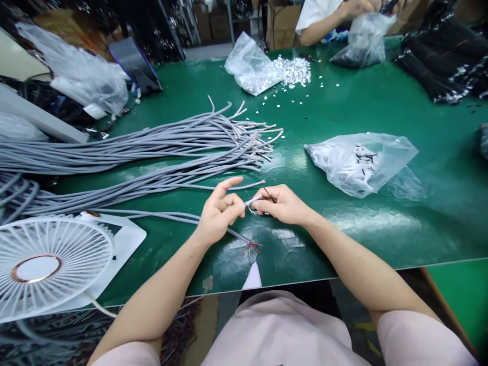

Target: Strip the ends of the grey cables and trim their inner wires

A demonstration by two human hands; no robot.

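My left hand (222,212) is closed in a pinch on a grey cable, with one finger raised away from it. Between my hands shows the pale, stripped end (251,201) of that cable. My right hand (281,204) pinches its thin wires, and a thin dark strand (269,193) rises beside the fingers; what lies inside the grip is partly hidden. Below my hands, another grey cable (241,236) lies with red, blue and other coloured wires (251,247) fanned out. Just beyond, a big bundle of grey cables (183,147) stretches from the left, its ends pointing right.
A white fan (57,264) stands at front left. A clear bag of small white and black pieces (354,165) lies to the right. Farther back are another bag (251,66), spilled white bits (293,71) and black cable bundles (442,61). Another person's arm (324,28) is across the table.
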